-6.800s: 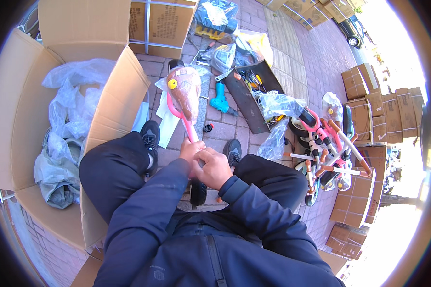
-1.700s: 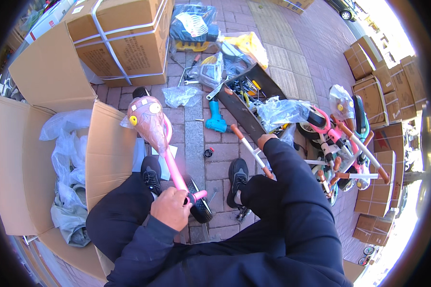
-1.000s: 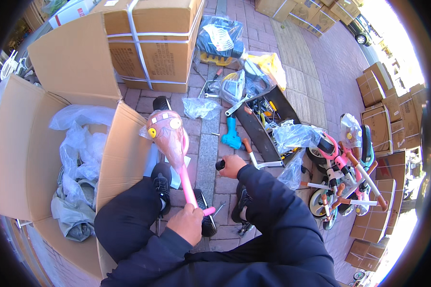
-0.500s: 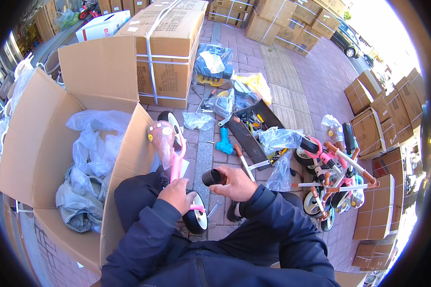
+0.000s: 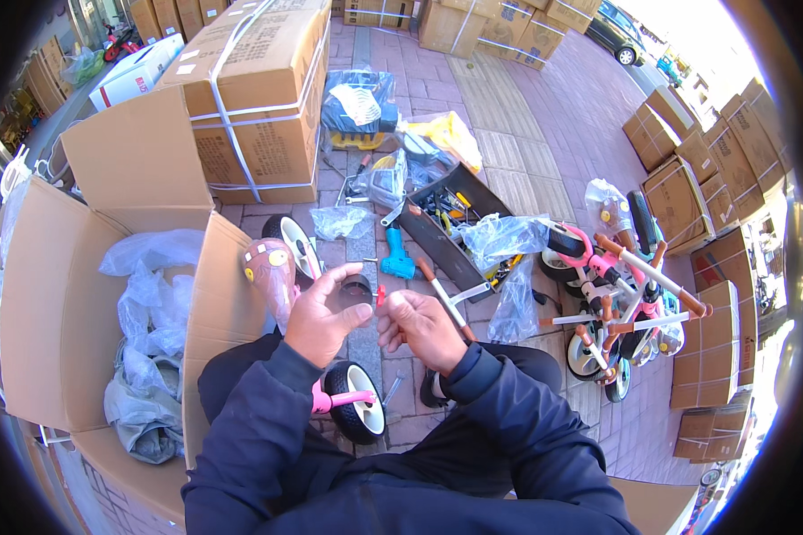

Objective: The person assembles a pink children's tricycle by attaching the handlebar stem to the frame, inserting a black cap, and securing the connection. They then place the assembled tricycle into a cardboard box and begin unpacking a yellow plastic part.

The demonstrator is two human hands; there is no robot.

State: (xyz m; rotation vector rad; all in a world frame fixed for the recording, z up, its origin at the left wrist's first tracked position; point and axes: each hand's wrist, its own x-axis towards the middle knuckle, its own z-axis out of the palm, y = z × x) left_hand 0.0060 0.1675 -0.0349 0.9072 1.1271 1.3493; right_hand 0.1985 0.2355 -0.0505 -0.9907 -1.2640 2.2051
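Note:
Between the thumb and fingers of my left hand (image 5: 321,312) is a short black cylinder (image 5: 357,287), apparently hollow; its exact kind is unclear. My right hand (image 5: 424,332), just beside it, pinches a small red piece (image 5: 381,296) whose kind I cannot make out. Under my left hand stands a pink children's balance bike, with its white-hubbed black wheel (image 5: 355,403) near my knees. Farther up, its brown seat (image 5: 269,267) is wrapped in clear plastic and marked with yellow round spots. My left hand covers much of the frame.
An open carton (image 5: 49,303) with plastic wrap stands at left. Ahead lie a teal power tool (image 5: 397,255), a dark toolbox (image 5: 433,223) and a T-shaped handlebar (image 5: 451,303). Partly built pink bikes (image 5: 611,303) crowd the right, and strapped cartons (image 5: 263,98) stand behind.
The black cylinder has passed from my right hand to my left, which has let go of the pink frame. My right hand now pinches a red piece. The view has shifted slightly.

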